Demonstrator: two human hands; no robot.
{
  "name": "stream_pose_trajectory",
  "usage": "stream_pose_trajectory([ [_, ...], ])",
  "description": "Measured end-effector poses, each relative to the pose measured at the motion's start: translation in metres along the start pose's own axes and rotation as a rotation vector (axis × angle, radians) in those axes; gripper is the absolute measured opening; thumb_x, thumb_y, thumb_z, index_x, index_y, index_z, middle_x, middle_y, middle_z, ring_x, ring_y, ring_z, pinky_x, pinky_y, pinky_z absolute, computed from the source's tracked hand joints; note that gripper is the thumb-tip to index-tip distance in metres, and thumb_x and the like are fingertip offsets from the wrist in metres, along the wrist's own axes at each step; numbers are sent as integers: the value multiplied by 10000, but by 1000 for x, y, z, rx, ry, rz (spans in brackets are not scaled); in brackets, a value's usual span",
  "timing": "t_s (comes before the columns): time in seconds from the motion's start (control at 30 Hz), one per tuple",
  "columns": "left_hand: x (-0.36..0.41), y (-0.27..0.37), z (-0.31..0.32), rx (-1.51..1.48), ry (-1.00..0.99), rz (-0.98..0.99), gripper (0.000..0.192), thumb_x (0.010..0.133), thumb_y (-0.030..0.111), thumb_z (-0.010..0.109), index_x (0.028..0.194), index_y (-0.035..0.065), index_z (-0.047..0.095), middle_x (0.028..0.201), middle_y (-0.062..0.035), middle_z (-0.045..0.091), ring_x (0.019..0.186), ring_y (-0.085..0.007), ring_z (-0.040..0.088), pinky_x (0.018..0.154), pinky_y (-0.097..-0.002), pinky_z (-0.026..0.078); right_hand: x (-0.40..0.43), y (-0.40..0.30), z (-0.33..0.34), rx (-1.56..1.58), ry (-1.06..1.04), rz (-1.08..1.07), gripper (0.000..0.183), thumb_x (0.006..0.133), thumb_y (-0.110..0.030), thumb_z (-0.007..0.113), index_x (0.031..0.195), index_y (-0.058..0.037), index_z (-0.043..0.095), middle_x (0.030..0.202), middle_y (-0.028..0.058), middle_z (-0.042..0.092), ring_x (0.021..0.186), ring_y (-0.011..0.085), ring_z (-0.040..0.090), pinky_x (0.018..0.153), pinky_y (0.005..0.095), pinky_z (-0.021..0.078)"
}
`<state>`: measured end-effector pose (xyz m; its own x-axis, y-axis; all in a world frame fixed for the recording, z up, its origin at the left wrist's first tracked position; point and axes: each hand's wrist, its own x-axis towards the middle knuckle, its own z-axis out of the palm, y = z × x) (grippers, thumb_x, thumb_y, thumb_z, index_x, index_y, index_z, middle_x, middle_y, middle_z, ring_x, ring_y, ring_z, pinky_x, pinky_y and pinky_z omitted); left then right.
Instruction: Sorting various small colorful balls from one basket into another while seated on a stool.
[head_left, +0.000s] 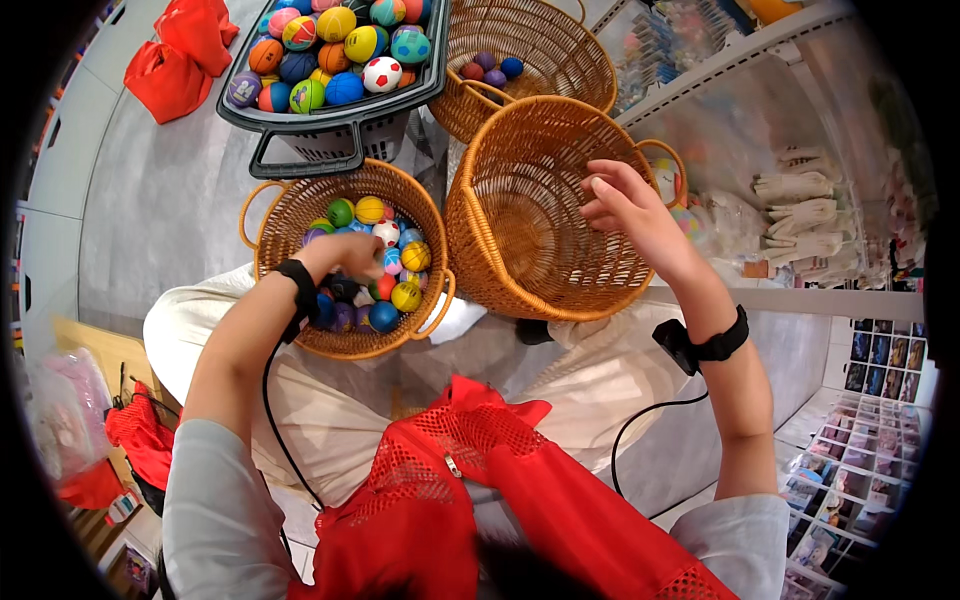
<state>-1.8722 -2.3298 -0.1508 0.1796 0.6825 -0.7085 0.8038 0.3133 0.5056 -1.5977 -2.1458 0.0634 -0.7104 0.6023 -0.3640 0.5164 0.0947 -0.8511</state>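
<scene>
My left hand (361, 256) reaches down into a round wicker basket (351, 346) with two loop handles, just over the small toy balls inside. It is blurred and its fingers are partly hidden, so whether it grasps a ball is unclear. Among these balls are a yellow one (406, 297), a blue one (384, 316) and a white-and-red one (386, 232). To the right, a taller wicker basket (551, 300) leans with its mouth towards me, and no balls show in it. My right hand (628, 202) hovers over its right rim, fingers apart and holding nothing.
A black-rimmed shopping basket (341, 120) heaped with balls stands at the back. Behind the tall basket, another wicker basket (585, 37) contains several balls. Red fabric bags (169, 79) lie far left. Shelving (787, 294) runs along the right side.
</scene>
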Motion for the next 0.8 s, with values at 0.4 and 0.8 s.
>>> stream_pose_trajectory([
  [0.4,-107,111,-48,-1663,-58,466,604,914,500,160,1033,18,504,898,-139,599,549,-146,471,452,-229,369,-21,-39,90,-602,16,-817,582,710,-186,647,1193,-25,364,1043,158,461,895,330,531,719,376,468],
  [0.8,-112,82,-54,-962,188,583,331,918,291,407,1117,28,447,1059,-67,544,803,-117,549,664,-234,448,27,-37,94,-277,169,-458,558,679,-274,706,1070,6,423,826,116,573,789,230,602,650,313,483],
])
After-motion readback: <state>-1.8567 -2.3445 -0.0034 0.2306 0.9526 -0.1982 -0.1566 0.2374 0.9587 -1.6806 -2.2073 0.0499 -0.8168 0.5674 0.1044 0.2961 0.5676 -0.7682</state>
